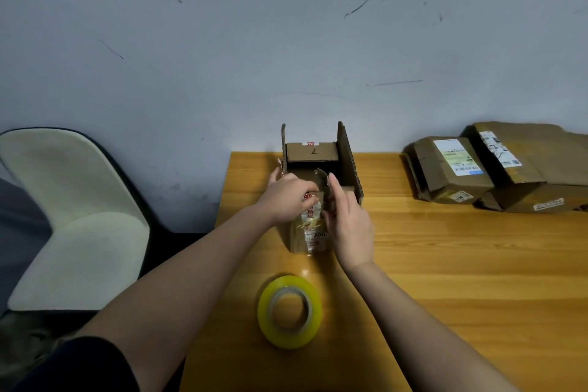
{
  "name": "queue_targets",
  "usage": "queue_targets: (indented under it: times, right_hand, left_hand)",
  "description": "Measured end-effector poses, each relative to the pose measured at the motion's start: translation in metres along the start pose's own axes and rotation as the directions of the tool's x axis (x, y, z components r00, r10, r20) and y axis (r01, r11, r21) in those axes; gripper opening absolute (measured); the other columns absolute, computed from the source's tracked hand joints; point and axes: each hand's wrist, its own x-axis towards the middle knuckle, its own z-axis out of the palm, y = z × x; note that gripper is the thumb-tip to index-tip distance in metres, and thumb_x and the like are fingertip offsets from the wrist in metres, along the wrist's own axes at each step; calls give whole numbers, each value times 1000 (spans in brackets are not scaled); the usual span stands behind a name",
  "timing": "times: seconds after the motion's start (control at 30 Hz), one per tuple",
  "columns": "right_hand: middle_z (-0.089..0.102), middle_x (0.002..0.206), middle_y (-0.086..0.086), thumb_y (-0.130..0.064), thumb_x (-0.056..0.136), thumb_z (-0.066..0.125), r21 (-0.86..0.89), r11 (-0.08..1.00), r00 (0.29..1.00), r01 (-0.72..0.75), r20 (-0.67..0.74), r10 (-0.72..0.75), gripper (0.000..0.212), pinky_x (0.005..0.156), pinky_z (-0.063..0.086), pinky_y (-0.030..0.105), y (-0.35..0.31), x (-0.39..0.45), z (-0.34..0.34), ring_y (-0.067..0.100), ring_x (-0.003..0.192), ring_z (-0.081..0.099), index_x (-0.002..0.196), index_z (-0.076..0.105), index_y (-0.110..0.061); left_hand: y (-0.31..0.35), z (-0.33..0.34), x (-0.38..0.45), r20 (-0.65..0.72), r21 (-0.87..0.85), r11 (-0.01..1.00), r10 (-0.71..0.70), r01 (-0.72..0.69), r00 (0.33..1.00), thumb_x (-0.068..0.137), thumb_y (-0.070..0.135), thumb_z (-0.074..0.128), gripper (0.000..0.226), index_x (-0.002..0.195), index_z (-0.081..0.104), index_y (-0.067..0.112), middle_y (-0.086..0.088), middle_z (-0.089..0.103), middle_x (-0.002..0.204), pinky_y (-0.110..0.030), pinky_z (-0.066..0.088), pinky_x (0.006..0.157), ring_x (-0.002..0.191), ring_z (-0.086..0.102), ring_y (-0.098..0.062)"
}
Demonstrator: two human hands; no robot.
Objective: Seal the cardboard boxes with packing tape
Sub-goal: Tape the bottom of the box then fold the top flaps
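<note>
Both hands on the open brown cardboard box [318, 188]: left hand [288, 197] and right hand [348, 223] pinch its near flap; yellow tape roll [289, 312] lies untouched on the wooden surface [461, 264], nearer me, between the arms.

Open cardboard box [318, 169]: near flap partly hidden behind both hands; tape print too small to read. Box stack [496, 165] at table's far right corner cut off by pic edge; labels illegible.

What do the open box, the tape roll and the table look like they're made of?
Open box: brown corrugated cardboard, matte; fluting shows along the flap edges. Tape roll: glossy yellowish-clear plastic film, seemingly on a cardboard core. Table: wood or wood-look laminate, semi-gloss; grain lines and soft reflections show.
</note>
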Motion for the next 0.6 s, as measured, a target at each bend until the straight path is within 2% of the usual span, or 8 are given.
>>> queue_targets:
  times: [0.1,0.2,0.3,0.4,0.6]
  right_hand:
    - [56,88,9,-8,76,77,-14,1000,1000,1,-5,-1,85,48,43,35,-1,0,0,24,59,53,146,29,-20]
    - [56,89,8,-8,78,75,-21,1000,1000,8,3,-8,84,49,43,36,0,-1,1,24,61,53,147,28,-20]
    - [57,90,8,-8,79,74,-14,1000,1000,7,13,-7,84,50,44,36,-1,-1,1,23,63,54,147,26,-21]
    - [57,90,8,-9,79,74,-19,1000,1000,9,12,-9,84,50,43,36,-2,-1,1,23,62,53,147,26,-21]
    - [55,89,7,-8,81,72,6,1000,1000,3,18,-3,83,51,41,34,0,-2,2,22,63,52,148,25,-21]
  left_hand:
    - [1,-2,-1,19,4,1000,4,-4,1000,100,34,45,27,120,60,25,7,64,116,-51,0,117,127,43,-16]
    - [1,-3,-2,59,32,999,5,-7,998,101,33,42,21,105,60,24,7,64,107,-52,1,117,124,45,-17]
    - [2,-4,-1,107,75,997,11,-19,994,102,31,39,16,91,50,26,6,62,105,-53,1,117,123,45,-18]
    - [3,-7,-1,145,86,996,17,-30,989,101,27,37,12,93,46,26,4,61,109,-52,1,117,126,43,-18]
    - [4,-10,0,184,99,994,37,-56,982,98,26,37,10,91,44,24,6,53,98,-53,2,117,125,43,-20]
